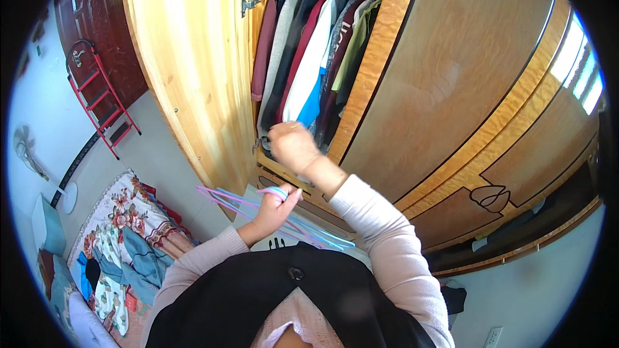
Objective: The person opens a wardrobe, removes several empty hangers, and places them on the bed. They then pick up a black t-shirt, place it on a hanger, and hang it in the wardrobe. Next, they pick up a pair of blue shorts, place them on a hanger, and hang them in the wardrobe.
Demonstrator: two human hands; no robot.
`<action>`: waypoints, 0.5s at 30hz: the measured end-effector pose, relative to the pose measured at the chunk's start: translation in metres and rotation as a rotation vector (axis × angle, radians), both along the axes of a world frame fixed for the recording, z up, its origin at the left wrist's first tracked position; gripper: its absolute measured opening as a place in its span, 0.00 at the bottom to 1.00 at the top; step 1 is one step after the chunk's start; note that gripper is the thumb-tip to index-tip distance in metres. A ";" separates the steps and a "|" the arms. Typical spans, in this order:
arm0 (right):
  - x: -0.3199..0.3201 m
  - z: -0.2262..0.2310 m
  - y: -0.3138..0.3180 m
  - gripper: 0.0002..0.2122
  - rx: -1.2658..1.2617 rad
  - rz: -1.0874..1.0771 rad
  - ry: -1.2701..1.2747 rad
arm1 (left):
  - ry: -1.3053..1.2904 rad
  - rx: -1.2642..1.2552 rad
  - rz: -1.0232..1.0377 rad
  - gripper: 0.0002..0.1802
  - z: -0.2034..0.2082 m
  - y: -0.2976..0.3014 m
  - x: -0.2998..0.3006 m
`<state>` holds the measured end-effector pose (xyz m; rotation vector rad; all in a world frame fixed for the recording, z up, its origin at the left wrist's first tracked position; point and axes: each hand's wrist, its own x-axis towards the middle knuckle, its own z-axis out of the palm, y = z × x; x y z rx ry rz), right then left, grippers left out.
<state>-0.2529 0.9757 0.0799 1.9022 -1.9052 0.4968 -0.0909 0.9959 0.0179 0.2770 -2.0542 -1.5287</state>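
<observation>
My left hand is closed around several thin clothes hangers in pink and light blue, held in front of my chest. Their long bars stick out on both sides of the fist. Farther forward, my right hand is raised at the open wardrobe, fingers curled in and slightly smeared. Whatever those fingers hold, if anything, is hidden. Just beyond it hang several garments, packed side by side. Among them, a white garment with a bright blue part beside it comes closest to the right hand.
The wooden wardrobe door stands open on the left; closed wooden panels extend to the right. A red stepladder leans by a dark red door. Clothes lie on a flowered cover at lower left, near a white fan.
</observation>
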 end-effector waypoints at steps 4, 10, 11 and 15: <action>-0.069 -0.001 0.011 0.07 0.307 -0.432 0.392 | 0.169 -0.042 0.115 0.17 0.017 -0.022 -0.034; -0.108 -0.014 0.017 0.14 0.704 -0.641 0.687 | 0.107 0.156 0.154 0.18 0.030 -0.063 -0.063; -0.102 -0.007 0.010 0.14 0.767 -0.666 0.604 | 0.132 0.194 0.154 0.18 0.031 -0.070 -0.066; -0.067 0.002 0.024 0.10 0.744 -0.550 0.543 | 0.131 0.481 0.117 0.18 0.036 -0.088 -0.054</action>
